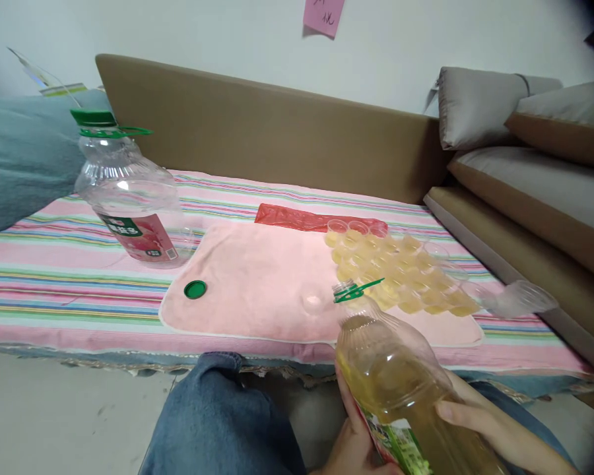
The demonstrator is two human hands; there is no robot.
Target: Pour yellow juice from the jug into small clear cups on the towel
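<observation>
A large clear bottle of yellowish juice (400, 376) is tilted, its uncapped mouth pointing away from me over the front of the pink mat (252, 290). My left hand (351, 435) grips its labelled side from the left and below. From the right, my right hand (475, 422) is closed around the bottle's body. Just left of the mouth stands a small clear cup (313, 300); I cannot make out any juice in it. Beyond the bottle, many small cups of yellow juice (376, 264) stand packed in rows. A green bottle cap (195, 289) lies on the mat's left part.
An empty-looking large bottle (138, 204) with a green cap stands at the left. A red plastic bag (297, 218) lies behind the mat. Stacked clear cups (522, 300) lie on their side at right, near piled cushions (549, 171). A brown board (267, 125) stands behind.
</observation>
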